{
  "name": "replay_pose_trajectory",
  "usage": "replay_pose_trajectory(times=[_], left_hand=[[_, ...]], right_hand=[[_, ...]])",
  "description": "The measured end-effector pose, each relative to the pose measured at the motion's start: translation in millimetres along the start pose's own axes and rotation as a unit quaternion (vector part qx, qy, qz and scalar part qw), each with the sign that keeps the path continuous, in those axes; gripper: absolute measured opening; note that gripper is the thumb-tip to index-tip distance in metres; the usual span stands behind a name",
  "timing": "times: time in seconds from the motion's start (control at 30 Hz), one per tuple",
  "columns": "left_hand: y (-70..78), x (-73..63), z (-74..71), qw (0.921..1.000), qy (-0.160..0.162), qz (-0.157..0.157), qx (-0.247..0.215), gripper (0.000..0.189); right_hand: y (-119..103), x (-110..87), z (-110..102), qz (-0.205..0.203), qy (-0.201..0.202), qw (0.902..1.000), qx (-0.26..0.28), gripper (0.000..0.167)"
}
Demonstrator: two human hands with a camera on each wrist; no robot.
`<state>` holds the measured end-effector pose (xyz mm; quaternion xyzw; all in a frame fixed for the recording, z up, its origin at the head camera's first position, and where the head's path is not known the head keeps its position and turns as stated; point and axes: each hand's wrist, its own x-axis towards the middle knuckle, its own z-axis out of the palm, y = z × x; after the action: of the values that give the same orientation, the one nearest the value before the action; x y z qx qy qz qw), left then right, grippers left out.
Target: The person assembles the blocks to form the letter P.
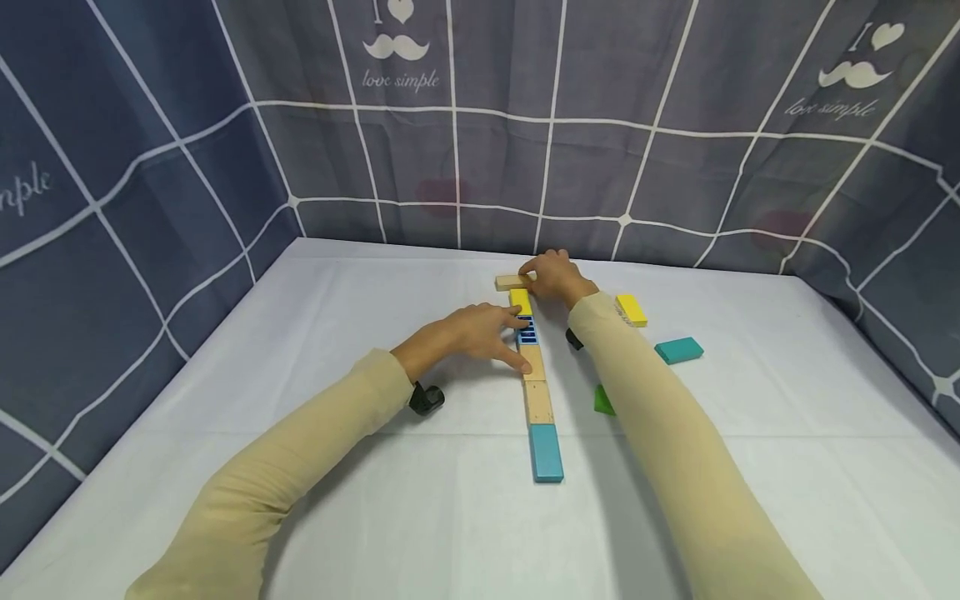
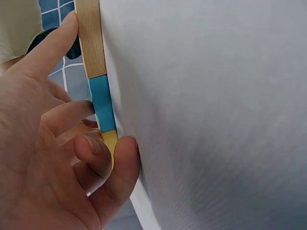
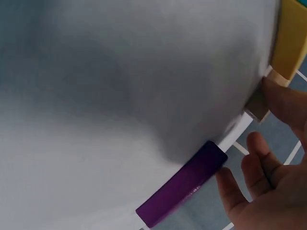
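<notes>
Touching the row of blocks (image 1: 538,403): my left hand (image 1: 480,331), fingers spread, gripping nothing, probably keeping it straight.
Right hand (image 1: 557,276): loosely parted; my thumb rests against the crosswise wooden block (image 1: 510,283) at the far end, a finger beside the purple block (image 3: 182,184).
Cloth (image 1: 502,158): I read "love simple".

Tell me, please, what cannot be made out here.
Head: part of the green block, behind the right sleeve.
Head: right end of the crosswise wooden block, behind the right hand.
Left wrist: part of the yellow block, behind the left hand.
Right wrist: right hand, cut off by edge.
</notes>
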<state>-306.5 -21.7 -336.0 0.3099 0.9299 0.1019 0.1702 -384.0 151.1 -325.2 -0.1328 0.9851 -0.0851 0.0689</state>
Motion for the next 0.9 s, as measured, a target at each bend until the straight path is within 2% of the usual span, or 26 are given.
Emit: replay_pose_trajectory(times=[0.27,0.43,0.67,0.9], left_hand=[[3.2,2.0,0.4,0.9999,0.006,-0.004,0.006,0.088],[3.7,0.2,-0.3,0.9998,0.011,-0.017,0.009,0.089],[1.6,0.1,1.1,0.9995,0.027,-0.013,-0.012,0.100],[-0.1,1.6,2.8,0.9995,0.027,-0.015,-0.011,0.104]], right_hand=[[13,-6.7,2,0.007,0.043,0.9990,-0.010,0.035],[27,-8.4,0,0.028,0.025,0.9993,-0.002,0.038],[35,-10.9,-4,0.046,-0.001,0.9989,0.010,0.041],[43,-13.0,-6,0.057,-0.015,0.9982,0.007,0.043]])
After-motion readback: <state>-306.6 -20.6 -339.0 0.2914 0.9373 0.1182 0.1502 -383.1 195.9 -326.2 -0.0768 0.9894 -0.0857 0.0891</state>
